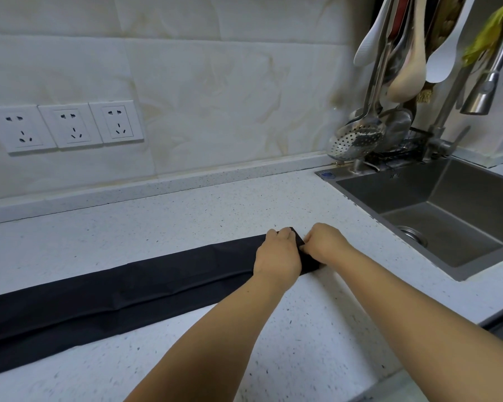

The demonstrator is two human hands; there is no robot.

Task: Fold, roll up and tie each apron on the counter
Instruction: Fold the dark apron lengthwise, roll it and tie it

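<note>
A black apron (134,291), folded into a long narrow strip, lies across the white speckled counter (186,216) from the left edge of view to the middle. Both hands sit at its right end, close together. My left hand (277,252) lies over the strip with fingers curled round the end, which is turned up into a small roll. My right hand (325,242) pinches the same rolled end from the right side. The very end of the apron is mostly hidden under my hands. No ties are visible.
A steel sink (447,210) is sunk into the counter just right of my hands, with a tap (485,82) above it. Ladles and spatulas (389,82) hang over the sink's back corner. Three wall sockets (67,126) sit on the tiled wall at left.
</note>
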